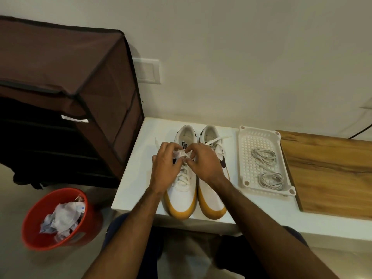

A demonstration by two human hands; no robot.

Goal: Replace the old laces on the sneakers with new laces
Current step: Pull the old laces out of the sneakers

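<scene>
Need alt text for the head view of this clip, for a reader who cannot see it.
Both hands, left hand and right hand, pinch the white lace at the top of the left sneaker, which stands beside the right sneaker on a white table. Two grey lace bundles lie in a white tray to the right; a red bin sits on the floor.

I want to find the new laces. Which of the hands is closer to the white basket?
The right hand. It is pinching the lace on the left sneaker, on the side toward the white basket. The left hand works the same lace from the far side.
</scene>
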